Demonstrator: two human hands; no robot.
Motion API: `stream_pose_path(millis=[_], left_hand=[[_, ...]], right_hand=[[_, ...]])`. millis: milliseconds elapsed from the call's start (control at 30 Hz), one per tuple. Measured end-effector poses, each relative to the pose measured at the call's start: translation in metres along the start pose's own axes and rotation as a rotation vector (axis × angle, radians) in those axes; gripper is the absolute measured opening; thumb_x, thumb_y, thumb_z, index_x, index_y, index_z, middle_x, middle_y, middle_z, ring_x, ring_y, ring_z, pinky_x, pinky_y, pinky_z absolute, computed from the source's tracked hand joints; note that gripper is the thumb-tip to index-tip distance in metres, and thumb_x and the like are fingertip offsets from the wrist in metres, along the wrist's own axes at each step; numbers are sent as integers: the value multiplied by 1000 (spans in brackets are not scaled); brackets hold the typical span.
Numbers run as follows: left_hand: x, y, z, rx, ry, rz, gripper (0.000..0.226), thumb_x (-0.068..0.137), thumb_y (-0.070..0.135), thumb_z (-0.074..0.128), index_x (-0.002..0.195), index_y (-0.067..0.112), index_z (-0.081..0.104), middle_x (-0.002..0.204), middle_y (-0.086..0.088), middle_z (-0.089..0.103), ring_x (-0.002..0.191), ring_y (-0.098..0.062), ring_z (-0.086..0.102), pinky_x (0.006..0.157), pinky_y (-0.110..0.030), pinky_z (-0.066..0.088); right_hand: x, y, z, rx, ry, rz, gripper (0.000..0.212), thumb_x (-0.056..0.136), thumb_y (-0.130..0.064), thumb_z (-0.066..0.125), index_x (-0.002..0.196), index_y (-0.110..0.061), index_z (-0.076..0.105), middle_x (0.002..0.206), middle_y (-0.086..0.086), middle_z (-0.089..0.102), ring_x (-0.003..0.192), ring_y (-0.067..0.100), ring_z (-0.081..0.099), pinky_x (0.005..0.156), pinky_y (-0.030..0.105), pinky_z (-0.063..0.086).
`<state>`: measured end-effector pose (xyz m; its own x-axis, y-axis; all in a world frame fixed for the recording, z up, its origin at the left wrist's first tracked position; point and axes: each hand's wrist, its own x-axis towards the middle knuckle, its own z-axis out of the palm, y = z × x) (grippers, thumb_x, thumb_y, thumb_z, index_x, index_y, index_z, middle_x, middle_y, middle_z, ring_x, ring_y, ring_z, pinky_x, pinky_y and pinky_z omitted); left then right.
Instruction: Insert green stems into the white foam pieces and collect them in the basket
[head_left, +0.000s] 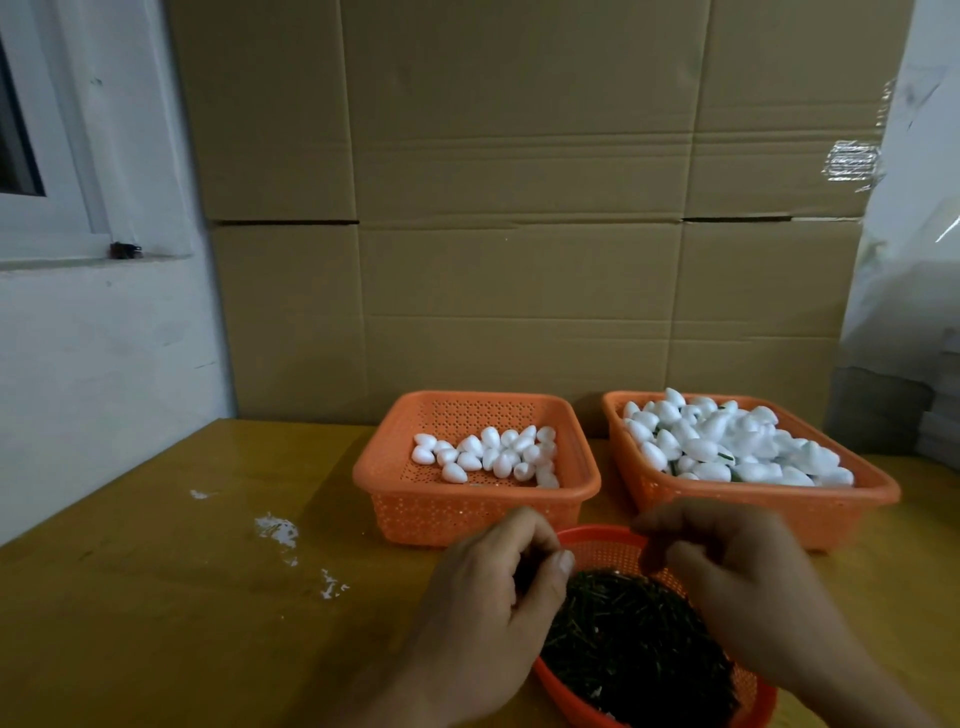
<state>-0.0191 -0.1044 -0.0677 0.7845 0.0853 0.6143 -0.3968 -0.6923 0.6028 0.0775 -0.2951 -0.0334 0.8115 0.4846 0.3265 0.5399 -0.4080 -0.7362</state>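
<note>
orange baskets (405, 470) number three; two hold white foam pieces (488, 454).

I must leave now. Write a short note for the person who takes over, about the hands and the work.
Left hand and right hand: both curled above the round basket of green stems; whether they hold anything cannot be told.
Middle basket: plain foam pieces, still to do.
Right basket: heap of finished pieces, some showing green.
Left: stem the rest.

No legible text — none anywhere.
</note>
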Motion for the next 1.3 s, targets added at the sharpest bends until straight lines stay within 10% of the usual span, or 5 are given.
stream_pose_path(millis=[233, 433, 667, 1300], left_hand=[[44, -23, -32, 154, 115, -90, 22, 95, 16, 63, 79, 28, 55, 68, 16, 60, 58, -1, 54, 53, -15, 39], [127, -83, -62, 507, -52, -352, 23, 92, 11, 59, 84, 32, 63, 88, 8, 67, 68, -3, 60, 58, -16, 45], [157, -116, -59, 860, -686, -486, 51, 92, 36, 69, 139, 24, 52, 133, 1, 59, 116, -21, 56, 94, -34, 47], [159, -140, -42, 808, -681, -455, 23, 93, 14, 63, 114, 22, 67, 130, -2, 62, 104, -20, 60, 86, -34, 51]], right_hand=[[-4, -2, 9, -322, -225, -205, 40, 78, -13, 66, 94, -49, 73, 99, -24, 66, 95, -9, 61, 83, 13, 49], [-2, 4, 12, -363, -260, -292, 39, 80, -18, 68, 101, -50, 73, 104, -33, 55, 100, -18, 52, 82, -1, 36], [-1, 7, 9, -368, -271, -302, 36, 79, -21, 69, 102, -49, 74, 100, -33, 57, 100, -18, 54, 81, 0, 38], [0, 11, 11, -428, -242, -289, 30, 83, -34, 65, 108, -48, 70, 101, -29, 64, 93, -8, 62, 82, 15, 50]])
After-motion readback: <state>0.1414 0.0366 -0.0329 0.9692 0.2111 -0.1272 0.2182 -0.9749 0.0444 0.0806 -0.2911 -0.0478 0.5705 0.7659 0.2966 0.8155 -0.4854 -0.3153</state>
